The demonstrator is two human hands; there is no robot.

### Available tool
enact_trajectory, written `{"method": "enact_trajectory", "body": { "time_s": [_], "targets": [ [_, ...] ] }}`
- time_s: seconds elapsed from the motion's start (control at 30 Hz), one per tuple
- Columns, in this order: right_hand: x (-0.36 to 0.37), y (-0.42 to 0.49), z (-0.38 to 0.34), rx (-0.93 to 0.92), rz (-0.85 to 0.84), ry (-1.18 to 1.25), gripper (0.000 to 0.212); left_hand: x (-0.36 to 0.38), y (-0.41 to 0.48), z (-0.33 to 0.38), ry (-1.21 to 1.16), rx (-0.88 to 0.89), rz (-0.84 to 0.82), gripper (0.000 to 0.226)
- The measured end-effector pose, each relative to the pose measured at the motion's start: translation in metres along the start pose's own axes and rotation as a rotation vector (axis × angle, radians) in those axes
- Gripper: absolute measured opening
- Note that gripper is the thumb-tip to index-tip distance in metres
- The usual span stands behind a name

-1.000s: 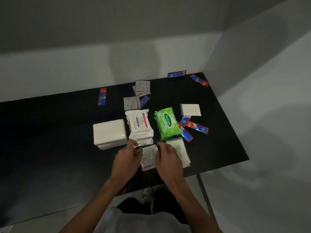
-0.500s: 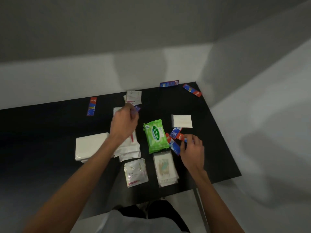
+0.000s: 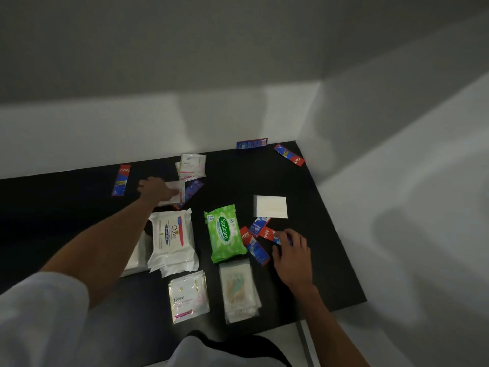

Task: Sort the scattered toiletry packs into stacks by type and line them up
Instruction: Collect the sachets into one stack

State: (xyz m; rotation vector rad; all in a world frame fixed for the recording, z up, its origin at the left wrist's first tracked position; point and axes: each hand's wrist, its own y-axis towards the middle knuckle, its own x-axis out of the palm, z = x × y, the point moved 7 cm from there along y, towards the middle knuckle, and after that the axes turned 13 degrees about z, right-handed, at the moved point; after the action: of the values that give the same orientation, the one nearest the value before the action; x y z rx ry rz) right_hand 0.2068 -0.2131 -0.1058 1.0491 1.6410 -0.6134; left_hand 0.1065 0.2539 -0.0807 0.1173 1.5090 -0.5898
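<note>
A black rectangular tabletop (image 3: 330, 260) carries the packs. Near its centre sits a white Dove wipes stack (image 3: 172, 239), also printed "Fresh". At its three o'clock lies a green Sanicare wipes pack (image 3: 226, 235) marked "15". At that pack's six o'clock lie clear cotton-bud bags (image 3: 239, 290), with a white Dove sachet (image 3: 189, 296) at their nine o'clock. The left hand (image 3: 156, 189) lies over a white pink-edged sachet (image 3: 177, 193) at the stack's twelve o'clock, and I cannot tell whether it grips. The right hand (image 3: 291, 250), its fingers curled, pinches a red-and-blue sachet (image 3: 267, 232) at Sanicare's three o'clock.

A bare, windowless room corner — plain white walls (image 3: 79, 133), a black table (image 3: 66, 207) — its kind unclear.
</note>
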Motion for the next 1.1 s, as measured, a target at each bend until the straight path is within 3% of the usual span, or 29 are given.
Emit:
{"method": "enact_trajectory", "body": {
  "time_s": [0.53,0.73,0.87,0.97,1.1],
  "targets": [
    [0.001,0.004,-0.001,-0.012,-0.002,-0.081,0.047,-0.02,-0.001,0.012,-0.405,-0.084,0.007,0.052],
    [-0.006,0.009,-0.002,0.047,-0.019,0.032,0.056,-0.069,-0.019,0.032,-0.584,0.108,0.012,0.049],
    [-0.031,0.017,-0.005,0.239,0.101,0.207,0.056,-0.092,-0.045,0.048,-0.747,0.227,-0.17,0.029],
    [-0.059,0.027,-0.028,0.273,0.201,0.327,0.04,-0.102,-0.072,0.064,-0.8,0.345,-0.313,0.04],
    [-0.094,0.048,-0.078,0.271,0.215,0.716,0.018,-0.108,-0.116,0.087,-0.788,0.502,-0.483,0.044]
  ]
}}
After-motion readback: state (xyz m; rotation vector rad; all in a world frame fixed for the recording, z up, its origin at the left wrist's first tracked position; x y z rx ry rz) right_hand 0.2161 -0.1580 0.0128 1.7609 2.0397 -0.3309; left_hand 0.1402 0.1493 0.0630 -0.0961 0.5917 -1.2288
